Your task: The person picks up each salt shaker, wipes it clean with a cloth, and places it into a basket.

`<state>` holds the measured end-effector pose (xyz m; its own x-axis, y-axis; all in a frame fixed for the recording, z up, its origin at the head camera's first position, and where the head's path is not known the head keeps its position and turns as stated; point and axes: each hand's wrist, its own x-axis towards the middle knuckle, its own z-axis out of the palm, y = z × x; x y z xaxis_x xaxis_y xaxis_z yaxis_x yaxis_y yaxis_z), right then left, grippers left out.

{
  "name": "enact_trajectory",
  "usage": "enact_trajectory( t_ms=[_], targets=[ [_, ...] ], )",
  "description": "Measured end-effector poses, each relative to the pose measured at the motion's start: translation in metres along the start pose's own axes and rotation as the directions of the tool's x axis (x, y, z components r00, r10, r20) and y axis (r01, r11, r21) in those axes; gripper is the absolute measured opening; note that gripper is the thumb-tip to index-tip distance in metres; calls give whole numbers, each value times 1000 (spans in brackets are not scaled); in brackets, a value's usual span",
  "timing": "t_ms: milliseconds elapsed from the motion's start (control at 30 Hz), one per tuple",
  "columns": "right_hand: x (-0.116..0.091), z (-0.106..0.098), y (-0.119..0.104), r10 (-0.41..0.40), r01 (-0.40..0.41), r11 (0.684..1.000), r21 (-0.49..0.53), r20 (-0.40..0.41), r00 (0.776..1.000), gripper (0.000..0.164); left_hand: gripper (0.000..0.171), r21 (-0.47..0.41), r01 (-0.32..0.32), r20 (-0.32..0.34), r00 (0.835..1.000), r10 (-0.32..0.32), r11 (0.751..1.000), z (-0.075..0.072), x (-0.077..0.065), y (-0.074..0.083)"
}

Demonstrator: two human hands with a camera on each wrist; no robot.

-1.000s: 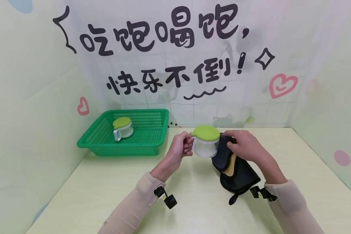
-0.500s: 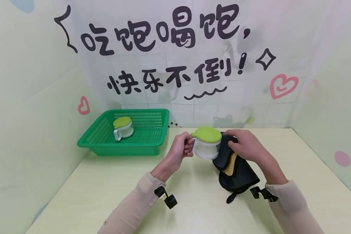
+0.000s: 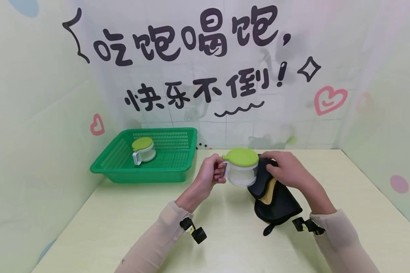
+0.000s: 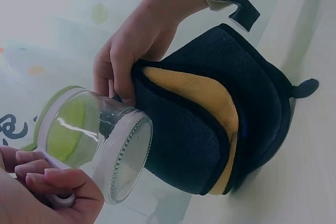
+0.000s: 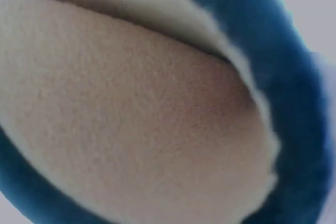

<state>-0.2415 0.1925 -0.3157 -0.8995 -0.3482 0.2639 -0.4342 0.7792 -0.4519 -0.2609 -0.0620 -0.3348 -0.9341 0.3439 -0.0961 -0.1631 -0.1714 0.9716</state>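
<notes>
My left hand (image 3: 210,171) grips the white handle of a clear glass seasoning jar (image 3: 241,176) with a lime-green lid, held up above the table. In the left wrist view the jar (image 4: 79,124) lies sideways in the picture, its ribbed glass base turned to the camera. My right hand (image 3: 287,170) pinches the upper end of a dark navy cleaning cloth (image 3: 280,206) with a yellow inner side and a small loop. The cloth overlaps the jar's right side in the head view. Its tan-yellow face (image 5: 131,114) and blue border fill the right wrist view, hiding the right fingers.
At the back left of the pale table (image 3: 222,242) stands a green plastic basket (image 3: 147,176). It holds a second jar (image 3: 144,151) with a green lid and white handle. A printed curtain (image 3: 177,72) hangs behind the table.
Both hands stay nearly in place. The jar has shifted very slightly right and down, and the cloth's hanging end with its loop has swung a little to the left.
</notes>
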Motion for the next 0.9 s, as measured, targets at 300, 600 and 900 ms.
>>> enact_trajectory(
  t_ms=[300,600,900],
  targets=[
    [2,3,4,-35,30,997,70,71,997,31,23,19,-11,-12,1000,11,1000,0,-1,1],
    [1,1,9,-32,31,997,77,15,999,29,24,31,-5,28,1000,4,1000,0,1,0],
    [2,3,10,-88,81,993,83,79,993,23,24,10,-1,31,1000,1,1000,0,0,0]
  ],
)
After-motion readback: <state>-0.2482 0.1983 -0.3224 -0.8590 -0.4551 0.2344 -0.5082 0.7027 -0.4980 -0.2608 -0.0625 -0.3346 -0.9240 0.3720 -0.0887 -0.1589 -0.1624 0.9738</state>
